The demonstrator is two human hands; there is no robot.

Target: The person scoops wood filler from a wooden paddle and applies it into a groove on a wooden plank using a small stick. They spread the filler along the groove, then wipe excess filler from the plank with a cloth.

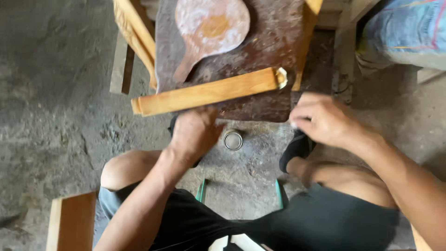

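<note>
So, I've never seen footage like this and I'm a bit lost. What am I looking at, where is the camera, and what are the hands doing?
The camera sits on a person's head and looks straight down, so you see their own arms and knees; they are seated over a concrete floor. In front is a rusty metal plate used as a work surface. On it lie a round wooden paddle and a long wooden strip. The left hand rests at the strip's near edge; a full grip cannot be seen. The right hand is by the plate's corner, fingers curled, holding nothing visible. A small round tin stands on the floor between the knees.
</note>
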